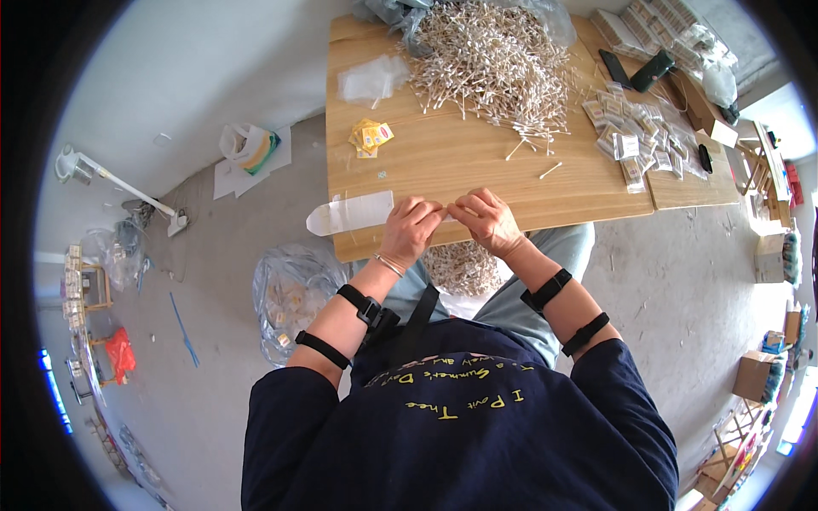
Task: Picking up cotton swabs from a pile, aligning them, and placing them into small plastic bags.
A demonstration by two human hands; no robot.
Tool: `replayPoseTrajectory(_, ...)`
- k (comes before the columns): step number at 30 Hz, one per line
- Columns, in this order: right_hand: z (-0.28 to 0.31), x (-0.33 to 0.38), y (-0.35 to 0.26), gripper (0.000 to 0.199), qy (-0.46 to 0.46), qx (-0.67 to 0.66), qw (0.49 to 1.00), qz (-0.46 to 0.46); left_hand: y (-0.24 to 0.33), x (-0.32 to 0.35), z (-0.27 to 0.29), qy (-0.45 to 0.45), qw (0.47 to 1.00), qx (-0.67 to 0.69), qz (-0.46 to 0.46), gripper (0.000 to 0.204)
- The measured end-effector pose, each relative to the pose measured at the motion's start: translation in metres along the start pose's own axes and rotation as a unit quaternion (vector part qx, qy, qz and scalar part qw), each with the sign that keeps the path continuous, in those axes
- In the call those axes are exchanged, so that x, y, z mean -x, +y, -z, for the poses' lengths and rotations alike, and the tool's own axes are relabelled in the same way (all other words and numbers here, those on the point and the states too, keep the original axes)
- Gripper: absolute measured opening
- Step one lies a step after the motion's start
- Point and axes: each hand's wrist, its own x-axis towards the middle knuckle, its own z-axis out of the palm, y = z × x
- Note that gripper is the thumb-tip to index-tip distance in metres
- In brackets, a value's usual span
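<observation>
A thin, clear plastic sleeve (354, 212) is pinched at its mouth between the left hand (410, 228) and right hand (486, 220), at the wooden table's (443, 162) near edge; light, limp and slippery, it is probably best gripped by its rim.

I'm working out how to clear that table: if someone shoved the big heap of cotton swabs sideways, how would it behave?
The heap of cotton swabs would probably spread rather than slide as one: it is loose thin sticks, with strays already scattered on the wooden table. Each looks very light. The round sticks may roll, some perhaps off the edge.
</observation>
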Motion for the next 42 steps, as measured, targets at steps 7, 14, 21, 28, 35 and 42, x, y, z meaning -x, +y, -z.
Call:
replayPoseTrajectory(7, -0.001, -0.003, -0.005, 0.029, 0.016, 0.029, 0.999, 0.027, 0.005, 0.003, 0.003, -0.014, 0.998, -0.066, 0.004, 0.019)
replayPoseTrajectory(14, -0.001, 0.0, -0.006, 0.038, 0.006, 0.018, 1.0, 0.018, 0.01, 0.004, 0.001, 0.0, 0.995, -0.095, 0.004, 0.017)
replayPoseTrajectory(21, -0.001, 0.0, -0.006, 0.017, 0.017, -0.096, 0.993, -0.071, 0.013, 0.005, -0.009, 0.02, 0.98, 0.099, 0.17, 0.017)
replayPoseTrajectory(28, -0.003, -0.011, 0.001, 0.016, -0.071, -0.234, 0.937, -0.249, -0.003, 0.009, -0.021, 0.003, 0.896, 0.296, 0.331, 0.015)
replayPoseTrajectory(35, -0.01, -0.01, 0.008, 0.011, -0.078, -0.305, 0.893, -0.322, -0.008, 0.003, -0.02, -0.038, 0.831, 0.375, 0.409, 0.013)
replayPoseTrajectory(42, -0.019, -0.005, 0.014, 0.011, -0.05, -0.384, 0.84, -0.379, -0.013, -0.003, -0.02, -0.054, 0.79, 0.41, 0.453, 0.008)
